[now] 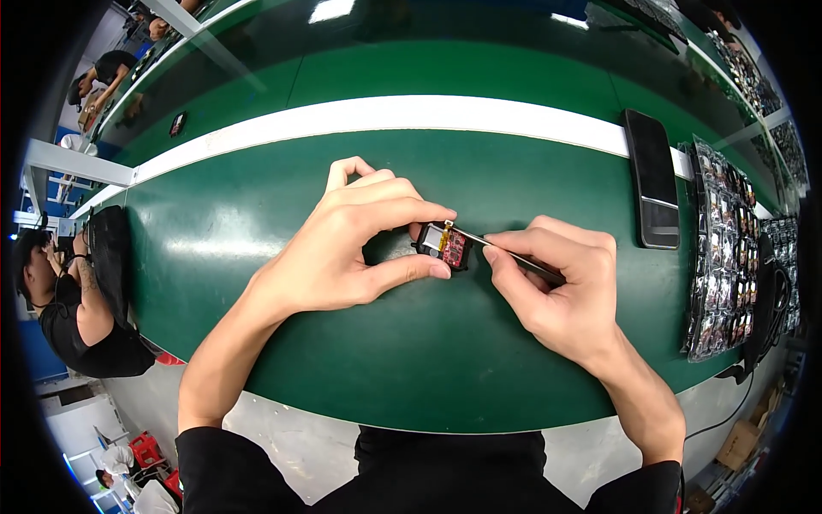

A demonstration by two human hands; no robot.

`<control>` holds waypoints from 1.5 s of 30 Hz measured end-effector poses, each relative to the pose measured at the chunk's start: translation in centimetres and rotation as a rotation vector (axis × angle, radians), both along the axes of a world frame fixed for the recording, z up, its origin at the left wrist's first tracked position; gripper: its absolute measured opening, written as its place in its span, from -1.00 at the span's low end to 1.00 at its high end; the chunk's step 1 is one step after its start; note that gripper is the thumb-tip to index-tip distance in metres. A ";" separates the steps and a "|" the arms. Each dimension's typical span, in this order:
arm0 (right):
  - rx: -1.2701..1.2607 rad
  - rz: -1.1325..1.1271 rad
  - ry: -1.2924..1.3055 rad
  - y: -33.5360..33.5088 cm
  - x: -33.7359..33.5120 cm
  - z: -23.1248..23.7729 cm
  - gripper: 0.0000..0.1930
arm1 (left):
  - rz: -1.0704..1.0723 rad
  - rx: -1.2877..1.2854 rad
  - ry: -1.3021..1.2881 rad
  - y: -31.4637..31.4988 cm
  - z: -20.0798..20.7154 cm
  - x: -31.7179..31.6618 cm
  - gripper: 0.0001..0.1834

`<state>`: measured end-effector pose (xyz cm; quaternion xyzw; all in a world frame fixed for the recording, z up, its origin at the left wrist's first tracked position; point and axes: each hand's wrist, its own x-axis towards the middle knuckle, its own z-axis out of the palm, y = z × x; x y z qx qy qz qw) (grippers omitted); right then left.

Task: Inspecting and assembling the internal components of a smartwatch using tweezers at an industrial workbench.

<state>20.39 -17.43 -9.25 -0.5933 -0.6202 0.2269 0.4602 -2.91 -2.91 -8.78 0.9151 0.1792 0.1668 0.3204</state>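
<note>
Beneath both grips spreads our green worktop, with bagged parts off to the right grip's right. Our left grip and right grip are both occupied: the right clasps a slim dark tool, the left pinches a small module between thumb and fingers. We should brace its rim firmly and angle the tip gently, sparing the yellow strip nearer the left grip.

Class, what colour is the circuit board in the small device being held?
The circuit board is red, seen best in the head view.
</note>
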 end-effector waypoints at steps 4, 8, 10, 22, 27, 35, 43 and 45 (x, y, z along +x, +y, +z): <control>-0.002 0.005 -0.013 0.0 0.0 0.0 -0.93 | 0.005 0.002 -0.003 0.0 0.0 0.0 -0.45; 0.007 -0.007 -0.017 0.0 -0.1 -0.1 -0.93 | -0.008 -0.008 -0.023 0.0 -0.1 0.0 -0.50; 0.009 0.002 -0.031 0.0 -0.1 -0.2 -0.93 | 0.004 -0.010 -0.013 0.0 -0.1 0.1 -0.45; 0.008 -0.008 -0.052 -0.1 -0.3 0.1 -0.92 | 0.035 -0.003 -0.024 -0.2 0.1 0.4 -0.46; 0.022 -0.023 -0.069 -0.1 -0.4 0.0 -0.92 | 0.087 -0.040 -0.041 -0.5 0.2 0.5 -0.47; 0.046 -0.045 -0.091 -0.2 -1.0 0.0 -0.91 | 0.075 -0.012 -0.058 -0.4 -0.2 0.5 -0.48; 0.083 -0.035 -0.115 -0.3 -1.0 -0.3 -0.89 | 0.070 -0.039 -0.053 -0.1 -0.2 0.5 -0.52; 0.085 -0.034 -0.112 -0.3 -1.0 -0.4 -0.89 | 0.067 -0.042 -0.052 -0.1 -0.2 0.5 -0.52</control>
